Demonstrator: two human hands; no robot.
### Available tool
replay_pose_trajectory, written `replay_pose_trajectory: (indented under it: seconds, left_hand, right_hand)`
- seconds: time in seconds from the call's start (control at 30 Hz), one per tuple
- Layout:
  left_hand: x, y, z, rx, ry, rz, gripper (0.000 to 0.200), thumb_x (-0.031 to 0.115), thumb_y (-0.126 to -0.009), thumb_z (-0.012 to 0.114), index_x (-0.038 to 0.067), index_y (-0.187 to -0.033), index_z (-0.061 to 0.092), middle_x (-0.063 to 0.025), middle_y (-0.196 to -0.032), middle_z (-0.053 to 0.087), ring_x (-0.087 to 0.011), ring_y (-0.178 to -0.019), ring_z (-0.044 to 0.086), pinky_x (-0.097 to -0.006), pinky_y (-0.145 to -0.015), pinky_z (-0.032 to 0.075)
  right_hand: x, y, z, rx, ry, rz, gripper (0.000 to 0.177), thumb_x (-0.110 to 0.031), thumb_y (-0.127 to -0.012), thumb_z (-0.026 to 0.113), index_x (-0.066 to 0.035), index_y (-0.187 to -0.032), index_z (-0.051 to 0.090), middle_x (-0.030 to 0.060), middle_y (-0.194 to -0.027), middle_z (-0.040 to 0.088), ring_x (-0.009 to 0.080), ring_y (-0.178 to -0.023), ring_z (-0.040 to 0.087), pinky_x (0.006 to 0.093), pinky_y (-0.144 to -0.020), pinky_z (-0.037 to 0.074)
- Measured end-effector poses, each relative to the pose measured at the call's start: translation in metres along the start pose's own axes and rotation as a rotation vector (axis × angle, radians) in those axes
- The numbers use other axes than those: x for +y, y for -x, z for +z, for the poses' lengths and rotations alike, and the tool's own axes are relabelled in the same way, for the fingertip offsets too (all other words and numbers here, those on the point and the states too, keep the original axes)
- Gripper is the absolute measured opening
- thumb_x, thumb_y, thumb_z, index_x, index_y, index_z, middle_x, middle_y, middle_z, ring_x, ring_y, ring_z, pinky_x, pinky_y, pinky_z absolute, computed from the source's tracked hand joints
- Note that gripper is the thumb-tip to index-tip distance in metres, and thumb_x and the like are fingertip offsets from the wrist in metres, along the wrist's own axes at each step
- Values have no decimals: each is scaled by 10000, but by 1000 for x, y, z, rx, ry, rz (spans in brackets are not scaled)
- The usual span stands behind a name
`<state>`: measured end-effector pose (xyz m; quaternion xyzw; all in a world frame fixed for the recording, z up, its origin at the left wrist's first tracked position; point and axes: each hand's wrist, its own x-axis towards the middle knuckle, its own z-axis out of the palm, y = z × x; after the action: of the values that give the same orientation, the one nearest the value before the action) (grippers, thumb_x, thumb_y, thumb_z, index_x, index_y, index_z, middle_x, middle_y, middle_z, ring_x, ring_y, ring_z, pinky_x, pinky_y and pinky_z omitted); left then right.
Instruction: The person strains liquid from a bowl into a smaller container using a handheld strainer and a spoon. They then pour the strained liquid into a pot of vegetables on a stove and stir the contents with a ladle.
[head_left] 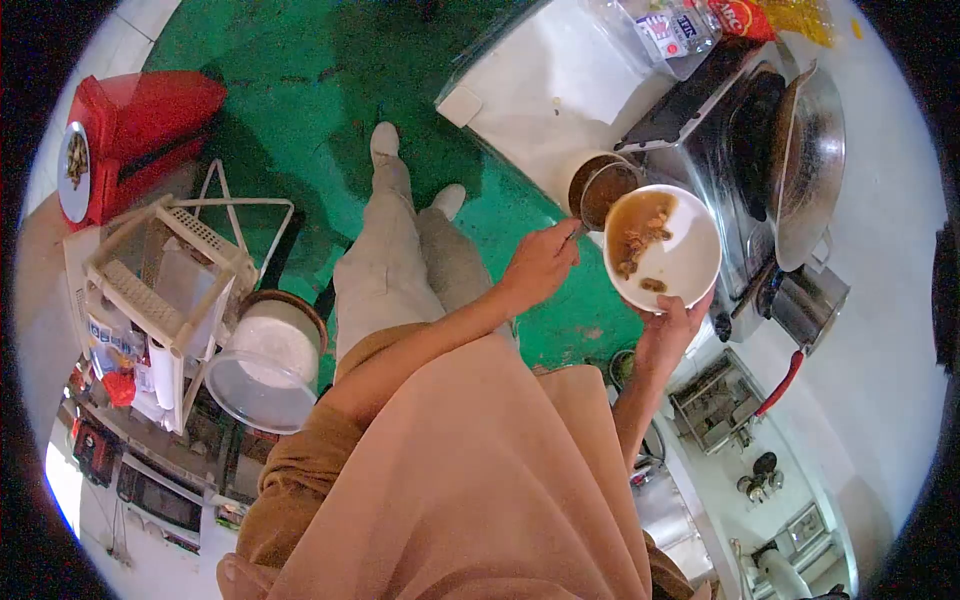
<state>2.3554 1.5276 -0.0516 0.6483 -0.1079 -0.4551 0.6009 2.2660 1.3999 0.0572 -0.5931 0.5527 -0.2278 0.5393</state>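
A white bowl, tilted, holds brown liquid and several brown chunks gathered toward its left side. My right hand grips its lower rim, thumb on the edge. To the left, my left hand is closed around the thin handle of a round strainer or ladle. That utensil's head lies over a round container with a brownish inside, just beyond the bowl at the counter's edge. The bowl partly overlaps the utensil's head, and whether they touch cannot be told.
A pale counter carries plastic packets. Right of the bowl stand a stove, a large metal pan and a red-handled pot. A plastic rack, white tub and red container are left.
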Motion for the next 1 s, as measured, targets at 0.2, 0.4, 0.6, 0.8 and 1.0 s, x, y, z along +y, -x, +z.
replay_pose_trajectory:
  seconds: [0.2,0.4,0.6,0.8,1.0]
  left_hand:
    - [-6,-2,3,-5,9,5,305,118,-842,438,6,-1112,524,-179,-707,622,-354,-696,619,-457,-657,481]
    - [-5,-1,3,0,24,-6,307,125,-843,440,9,-1114,525,-182,-719,629,-351,-709,623,-453,-667,482]
    - [1,-1,1,-1,12,-64,315,124,-840,444,5,-1114,543,-178,-711,630,-343,-694,624,-445,-659,483]
    - [0,0,2,8,44,-53,308,109,-838,449,8,-1112,547,-171,-692,625,-333,-660,622,-434,-632,485]
    - [9,3,1,-26,21,-39,313,111,-849,440,38,-1136,540,-166,-682,615,-328,-656,621,-429,-633,485]
  right_hand:
    - [-1,-2,0,-20,35,-26,793,27,-642,474,-97,-1396,264,162,-1267,452,340,-1011,590,434,-596,611]
    - [0,-4,-2,-27,-22,-5,801,20,-650,479,-97,-1402,231,175,-1251,456,355,-976,602,446,-598,610]
    - [9,-7,-16,-80,-154,83,740,-91,-660,533,-89,-1350,266,193,-1211,468,366,-889,608,427,-525,582]
    - [9,-5,-23,-63,-235,121,698,-113,-667,536,-93,-1324,302,178,-1215,473,362,-922,586,430,-528,540]
    - [8,-4,-35,-35,-284,95,677,-105,-676,532,-93,-1322,328,175,-1258,466,363,-999,575,441,-560,553]
